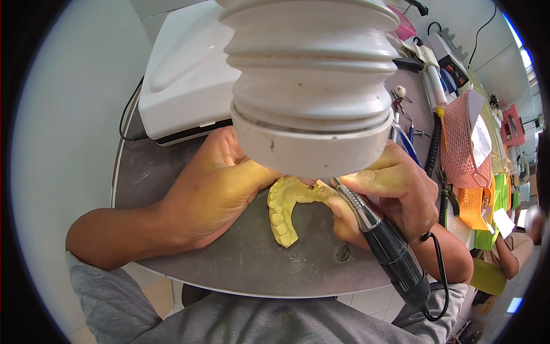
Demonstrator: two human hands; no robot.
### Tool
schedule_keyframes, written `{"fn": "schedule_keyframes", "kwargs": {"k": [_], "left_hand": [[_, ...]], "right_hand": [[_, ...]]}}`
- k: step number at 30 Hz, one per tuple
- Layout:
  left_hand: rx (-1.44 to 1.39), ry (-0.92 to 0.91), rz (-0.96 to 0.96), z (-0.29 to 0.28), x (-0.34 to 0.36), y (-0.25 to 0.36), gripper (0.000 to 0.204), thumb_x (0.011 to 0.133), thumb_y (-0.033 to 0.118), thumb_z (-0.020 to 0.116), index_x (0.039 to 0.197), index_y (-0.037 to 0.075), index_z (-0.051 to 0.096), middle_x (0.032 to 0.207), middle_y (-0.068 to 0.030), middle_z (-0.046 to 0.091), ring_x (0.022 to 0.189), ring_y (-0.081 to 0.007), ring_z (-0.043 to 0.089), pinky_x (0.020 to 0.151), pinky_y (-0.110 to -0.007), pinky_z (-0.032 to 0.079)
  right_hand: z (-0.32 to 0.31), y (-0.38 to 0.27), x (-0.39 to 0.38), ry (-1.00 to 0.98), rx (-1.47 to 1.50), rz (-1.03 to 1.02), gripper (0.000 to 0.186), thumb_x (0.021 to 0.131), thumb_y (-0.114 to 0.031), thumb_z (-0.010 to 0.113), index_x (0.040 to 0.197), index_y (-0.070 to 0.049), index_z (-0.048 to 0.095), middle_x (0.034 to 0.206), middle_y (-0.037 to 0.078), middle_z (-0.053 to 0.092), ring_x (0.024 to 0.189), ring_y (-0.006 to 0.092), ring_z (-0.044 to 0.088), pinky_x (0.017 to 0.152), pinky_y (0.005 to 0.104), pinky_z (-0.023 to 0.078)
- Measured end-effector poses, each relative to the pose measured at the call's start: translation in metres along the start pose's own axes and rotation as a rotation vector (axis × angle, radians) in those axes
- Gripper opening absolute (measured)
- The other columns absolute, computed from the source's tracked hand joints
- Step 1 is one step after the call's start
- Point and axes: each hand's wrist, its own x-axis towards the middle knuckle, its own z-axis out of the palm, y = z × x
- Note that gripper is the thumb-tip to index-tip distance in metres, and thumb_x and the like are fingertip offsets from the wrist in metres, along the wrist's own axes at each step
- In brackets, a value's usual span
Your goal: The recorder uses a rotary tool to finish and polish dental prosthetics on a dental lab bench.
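A yellow dental cast, curved like an arch with molded teeth, is held over the grey table. My left hand grips its far left part, with the fingertips hidden under the white hose. In my right hand is a black and silver rotary handpiece, slanting down to the right with its cord looping at the back. The handpiece's tip points at the right end of the cast, where right-hand fingers also touch the cast. Whether the tip meets the plaster I cannot tell.
A ribbed white suction hose hangs over both hands, hiding much of the middle. Behind it on the left stands a white machine. Pink and orange baskets line the right, near tools and a coiled black cord. Another person sits far right.
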Motion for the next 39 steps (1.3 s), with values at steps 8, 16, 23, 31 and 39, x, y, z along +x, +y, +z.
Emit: {"fn": "schedule_keyframes", "kwargs": {"k": [8,16,23,31,39], "left_hand": [[-0.045,-0.031,0.007,-0.0021,-0.0004,-0.0011,0.028,0.094,0.004,0.059,0.121,-0.004,0.059,0.113,-0.0098,0.067,0.106,-0.0148,0.063,0.096,-0.030,0.050],[0.047,-0.045,-0.033,-0.0039,0.0010,0.0008,0.032,0.096,0.005,0.057,0.127,-0.002,0.052,0.117,-0.0106,0.063,0.109,-0.0166,0.060,0.099,-0.033,0.048],[0.097,-0.021,-0.042,-0.0026,-0.0014,0.0007,0.038,0.097,0.008,0.057,0.133,-0.001,0.047,0.118,-0.0118,0.059,0.111,-0.0190,0.057,0.102,-0.036,0.046],[0.100,-0.023,-0.049,-0.0034,-0.0014,0.0000,0.037,0.097,0.009,0.058,0.132,0.000,0.049,0.121,-0.0114,0.058,0.114,-0.0183,0.057,0.101,-0.036,0.047],[0.102,-0.038,-0.050,-0.0028,-0.0009,0.0011,0.036,0.097,0.009,0.058,0.130,0.000,0.050,0.119,-0.0104,0.058,0.110,-0.0168,0.057,0.098,-0.035,0.047]], "right_hand": [[-0.0011,-0.0023,0.0009,-0.005,-0.010,0.004,0.038,0.078,0.002,0.077,0.109,0.003,0.056,0.096,0.020,0.064,0.090,0.0289,0.068,0.077,0.0367,0.053],[-0.0037,-0.0015,-0.0021,-0.009,-0.007,0.009,0.038,0.079,0.002,0.075,0.110,0.004,0.054,0.096,0.020,0.064,0.088,0.0261,0.067,0.078,0.0353,0.052],[-0.0017,-0.0025,-0.0016,-0.017,-0.023,0.005,0.037,0.078,0.002,0.075,0.109,0.003,0.054,0.095,0.018,0.063,0.087,0.0251,0.067,0.078,0.0345,0.052],[-0.0030,-0.0040,-0.0008,-0.032,-0.017,0.025,0.037,0.077,0.001,0.076,0.109,0.001,0.056,0.095,0.017,0.063,0.087,0.0263,0.067,0.077,0.0350,0.052],[-0.0025,-0.0016,-0.0009,-0.032,-0.014,0.010,0.037,0.077,0.000,0.076,0.108,0.001,0.056,0.095,0.018,0.064,0.087,0.0271,0.067,0.076,0.0357,0.053]]}}
